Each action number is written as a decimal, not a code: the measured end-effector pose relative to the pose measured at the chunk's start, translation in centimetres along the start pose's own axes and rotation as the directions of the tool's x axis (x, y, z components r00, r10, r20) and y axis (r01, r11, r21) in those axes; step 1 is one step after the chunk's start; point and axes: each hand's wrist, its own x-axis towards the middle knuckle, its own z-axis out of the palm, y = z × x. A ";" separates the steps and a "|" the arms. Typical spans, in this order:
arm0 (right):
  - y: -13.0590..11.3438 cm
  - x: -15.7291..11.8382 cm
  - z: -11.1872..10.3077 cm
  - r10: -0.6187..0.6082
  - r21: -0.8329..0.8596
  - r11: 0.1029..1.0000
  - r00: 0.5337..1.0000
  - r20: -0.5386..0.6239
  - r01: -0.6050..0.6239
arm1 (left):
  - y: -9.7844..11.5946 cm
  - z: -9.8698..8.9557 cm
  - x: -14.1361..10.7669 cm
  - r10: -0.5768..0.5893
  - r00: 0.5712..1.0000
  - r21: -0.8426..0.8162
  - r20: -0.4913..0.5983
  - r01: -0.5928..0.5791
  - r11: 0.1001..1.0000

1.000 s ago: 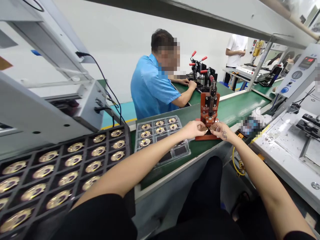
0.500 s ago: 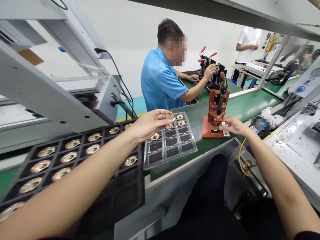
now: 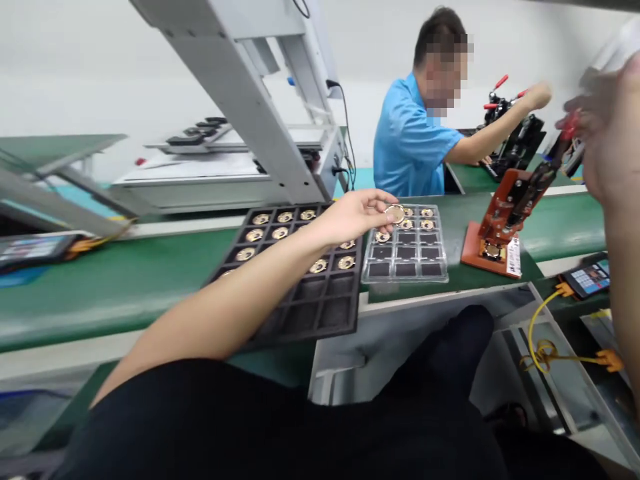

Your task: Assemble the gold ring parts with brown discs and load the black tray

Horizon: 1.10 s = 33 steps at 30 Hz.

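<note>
My left hand [image 3: 367, 217] pinches a round gold watch part [image 3: 395, 213] over the upper left of a clear tray [image 3: 406, 277], which holds several similar parts. On the red-brown press [image 3: 505, 210], another gold part [image 3: 493, 251] sits at the base. My right hand [image 3: 607, 133], blurred at the right edge, is raised at the red tip of the press lever [image 3: 571, 125], with its fingers around it. A black compartment tray [image 3: 345, 323] lies under my left forearm, several gold parts in its cells.
A person in a blue shirt [image 3: 410, 140] works across the bench beside black clamps with red handles [image 3: 520, 137]. A handheld device [image 3: 590, 277] with a yellow cable lies at the right. A grey metal frame [image 3: 250, 87] rises behind the black tray.
The view has turned left. My right hand has moved from the press base up to the lever, which now tilts to the right. My left hand still holds the gold part.
</note>
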 end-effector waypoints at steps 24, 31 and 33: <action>-6.7 -17.4 1.4 -0.118 -0.062 0.992 0.990 -0.082 0.113 | 4.3 6.2 -8.1 -0.034 0.991 -0.186 0.130 0.058 0.981; -6.2 -17.5 1.0 -0.110 -0.090 0.990 0.993 -0.038 0.106 | 5.1 6.6 -9.0 0.001 0.993 -0.111 0.119 0.013 0.994; -6.1 -17.5 1.0 -0.117 -0.088 0.990 0.993 -0.031 0.114 | 5.1 6.8 -9.2 0.025 0.993 -0.070 0.119 -0.017 0.997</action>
